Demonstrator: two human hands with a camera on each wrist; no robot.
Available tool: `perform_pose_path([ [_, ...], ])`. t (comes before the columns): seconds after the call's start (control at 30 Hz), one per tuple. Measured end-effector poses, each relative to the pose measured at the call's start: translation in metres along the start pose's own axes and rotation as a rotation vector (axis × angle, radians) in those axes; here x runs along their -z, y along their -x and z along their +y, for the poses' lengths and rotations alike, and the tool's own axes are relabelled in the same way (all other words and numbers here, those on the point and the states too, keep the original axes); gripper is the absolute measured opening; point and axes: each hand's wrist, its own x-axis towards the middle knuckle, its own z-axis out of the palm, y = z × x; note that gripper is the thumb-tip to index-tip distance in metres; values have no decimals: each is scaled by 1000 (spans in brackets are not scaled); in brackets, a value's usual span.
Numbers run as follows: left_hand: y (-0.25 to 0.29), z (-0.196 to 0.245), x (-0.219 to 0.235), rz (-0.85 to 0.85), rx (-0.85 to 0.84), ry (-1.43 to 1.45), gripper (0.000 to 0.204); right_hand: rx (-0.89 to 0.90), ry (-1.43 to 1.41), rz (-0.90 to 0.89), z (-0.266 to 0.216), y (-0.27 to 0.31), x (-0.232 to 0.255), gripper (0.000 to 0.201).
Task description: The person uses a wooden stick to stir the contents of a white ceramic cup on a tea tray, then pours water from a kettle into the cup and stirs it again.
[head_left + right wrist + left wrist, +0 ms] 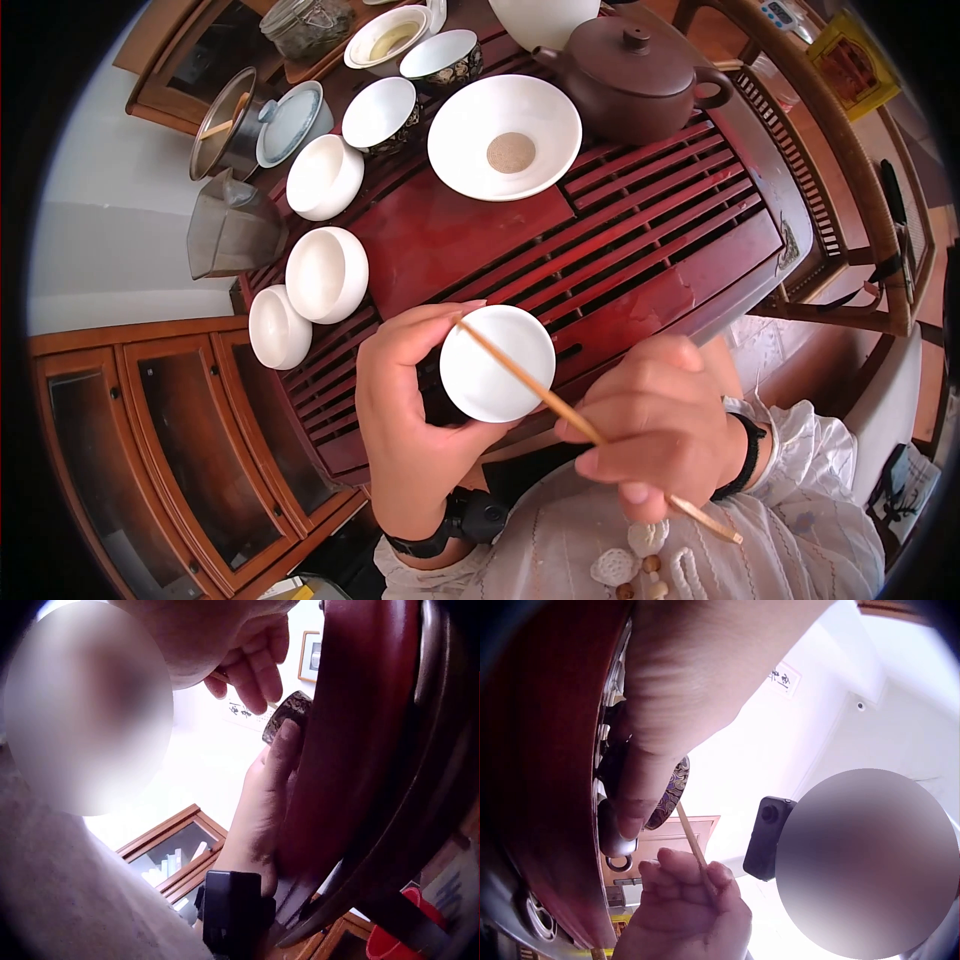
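Stick (560,406) over cup (485,382) — teapot (632,85) behind

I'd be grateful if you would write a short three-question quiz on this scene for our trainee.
1. Which hand holds the thin stick?
2. True or false: the cup in the left hand is white inside but patterned outside.
3. What colour is the teapot: (a) white, (b) brown or (c) green?

Key: 1. The right hand. 2. True; the wrist views show the patterned outside. 3. b.
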Motion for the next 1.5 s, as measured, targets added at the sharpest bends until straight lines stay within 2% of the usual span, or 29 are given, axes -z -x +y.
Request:
perform_pose_path([
  [0.07, 0, 1, 0, 1, -1, -9, 68, 20, -11, -95, -3, 2, 0, 18],
  [0.2, 0, -1, 0, -2, -3, 19, 70, 0, 0, 1, 1, 1, 2, 20],
  [0.3, 0, 2, 1, -19, -4, -29, 70, 71, -48, -68, -3, -1, 2, 20],
  [0.4, 1, -2, 0, 3, -13, -1, 70, 24, -16, -38, -1, 2, 3, 19],
  [0.57, 1, 2, 0, -4, 8, -10, 69, 60, -52, -64, -3, 0, 4, 19],
  [0.63, 1, 2, 0, 5, 16, -12, 69, -6, 2, -75, -3, 0, 6, 18],
  [0.7, 0, 1, 0, 2, -4, -4, 68, -3, -14, -10, 0, 0, 2, 18],
  [0.77, 0, 2, 0, 1, -3, -9, 68, 48, -52, -81, -4, 1, 3, 19],
  [0.93, -1, 1, 1, -1, -2, 1, 68, -23, -12, -38, 0, 0, 4, 17],
  [1.0, -1, 2, 1, -16, -8, -43, 68, 32, -59, -97, -4, 1, 5, 20],
  [1.1, 0, 1, -1, 3, -1, -12, 67, -9, -14, -103, -3, -1, 7, 20],
  [1.13, 1, -1, 1, 5, -1, -14, 67, -16, -11, -45, 0, 0, 5, 17],
  [1.2, 0, -3, 5, -87, -61, -109, 85, 13, -28, -60, -3, 1, 4, 16],
  [1.27, 1, 1, 5, -83, -11, -102, 84, 39, -42, -73, -5, 1, 6, 14],
  [1.4, 3, 2, 3, -17, 125, -57, 76, -73, -84, -70, -2, -13, 12, 22],
  [1.47, 4, 1, 3, -14, 104, -78, 77, -124, -87, 10, 1, -22, 11, 7],
  [1.5, 3, 1, 2, -10, 85, -99, 78, -126, -85, 12, 0, -25, 15, 7],
])
